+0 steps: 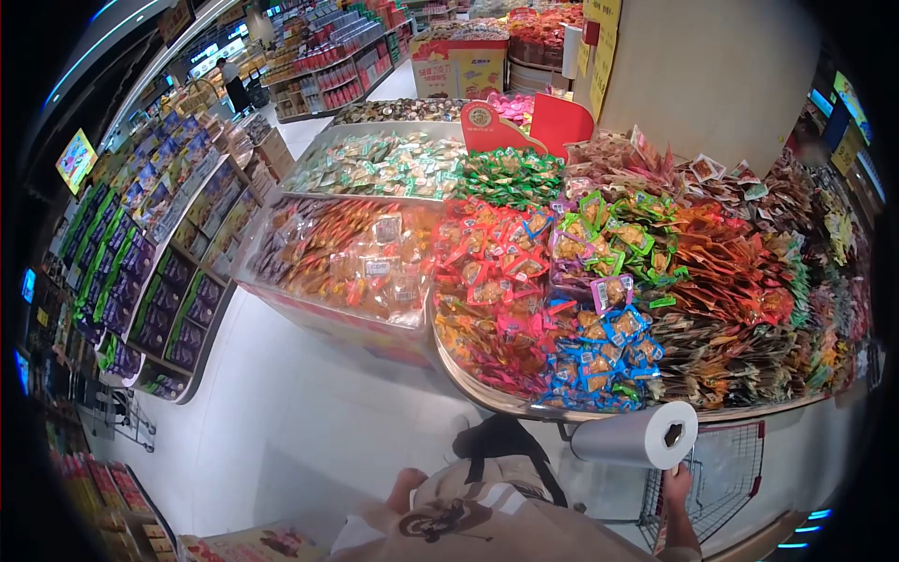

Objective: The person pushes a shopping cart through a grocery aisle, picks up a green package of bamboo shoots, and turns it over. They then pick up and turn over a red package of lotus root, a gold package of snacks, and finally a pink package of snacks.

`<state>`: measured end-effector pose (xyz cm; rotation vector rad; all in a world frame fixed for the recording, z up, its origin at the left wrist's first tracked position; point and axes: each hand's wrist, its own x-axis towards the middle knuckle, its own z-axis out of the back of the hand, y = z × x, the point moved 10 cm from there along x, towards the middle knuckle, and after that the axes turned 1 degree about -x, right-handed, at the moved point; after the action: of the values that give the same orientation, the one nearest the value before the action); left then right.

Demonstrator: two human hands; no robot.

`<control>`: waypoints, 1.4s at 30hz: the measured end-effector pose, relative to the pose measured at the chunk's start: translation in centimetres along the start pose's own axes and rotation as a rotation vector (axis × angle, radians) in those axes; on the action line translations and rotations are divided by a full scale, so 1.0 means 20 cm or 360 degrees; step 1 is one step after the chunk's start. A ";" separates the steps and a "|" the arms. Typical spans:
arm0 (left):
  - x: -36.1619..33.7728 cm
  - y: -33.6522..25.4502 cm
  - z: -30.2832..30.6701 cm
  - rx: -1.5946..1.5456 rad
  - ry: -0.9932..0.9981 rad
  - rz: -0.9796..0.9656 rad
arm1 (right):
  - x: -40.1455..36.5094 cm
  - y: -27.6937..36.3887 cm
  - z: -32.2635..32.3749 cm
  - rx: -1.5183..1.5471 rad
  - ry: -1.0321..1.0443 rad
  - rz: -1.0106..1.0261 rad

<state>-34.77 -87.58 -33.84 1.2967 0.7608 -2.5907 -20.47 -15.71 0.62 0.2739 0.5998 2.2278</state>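
My left hand (406, 487) hangs low beside my body at the bottom centre, partly behind the shirt, its fingers not clearly visible. At the lower right, my right hand (676, 487) is closed at the near edge of a wire shopping cart (730, 468), just below a roll of plastic bags (637, 436); the roll hides part of what it grips. In front of me is a display counter heaped with wrapped snacks: blue packets (604, 351) nearest the roll, red packets (487, 253) behind them to the left, and dark packets (721, 356) to the right.
A clear-covered bin (346, 253) stands left of the counter. Shelves of purple and green packages (159, 290) line the far left, with another cart (126, 421) below. A pillar (707, 75) rises behind the counter. A person (231, 84) stands in the distance.
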 end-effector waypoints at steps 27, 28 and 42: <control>0.13 -0.53 0.06 -0.0545 0.0012 -0.0314 | -0.01 -0.05 -0.03 -0.0186 0.0319 -0.0160; 0.10 -0.51 0.05 -0.0523 -0.0010 -0.0299 | 0.00 -0.10 -0.06 -0.0190 0.0335 -0.0169; -0.04 -0.41 0.10 -0.0658 -0.0163 -0.0330 | -0.10 0.14 0.00 -0.0257 0.0561 -0.0374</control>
<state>-38.42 -81.65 -29.17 0.9995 1.3833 -2.4353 -21.03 -18.80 2.12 -0.2652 0.5978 2.0914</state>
